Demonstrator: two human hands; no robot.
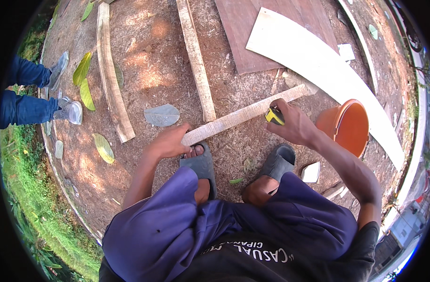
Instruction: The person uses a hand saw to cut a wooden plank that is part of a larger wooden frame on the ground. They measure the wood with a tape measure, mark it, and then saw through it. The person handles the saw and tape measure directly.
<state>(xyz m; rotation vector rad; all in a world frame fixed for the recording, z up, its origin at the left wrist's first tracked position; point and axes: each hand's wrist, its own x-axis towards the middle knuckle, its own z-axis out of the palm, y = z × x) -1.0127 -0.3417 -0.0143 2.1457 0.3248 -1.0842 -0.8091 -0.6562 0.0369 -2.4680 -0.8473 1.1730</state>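
A long rough wooden batten [238, 116] lies on the dirt ground in front of my feet, running from lower left to upper right. My left hand [170, 142] grips its near left end, just above my left sandal [203, 164]. My right hand [294, 124] is closed around a yellow and black tape measure [274, 116], pressed against the batten further to the right. My right sandal [278, 161] stands below that hand. I cannot see any tape blade along the wood.
An orange bucket [346, 126] stands right of my right hand. A curved white board [318, 63] and a brown panel [266, 28] lie beyond. Two more planks [196, 61] [110, 80] lie to the left. Another person's legs in jeans [22, 94] stand far left.
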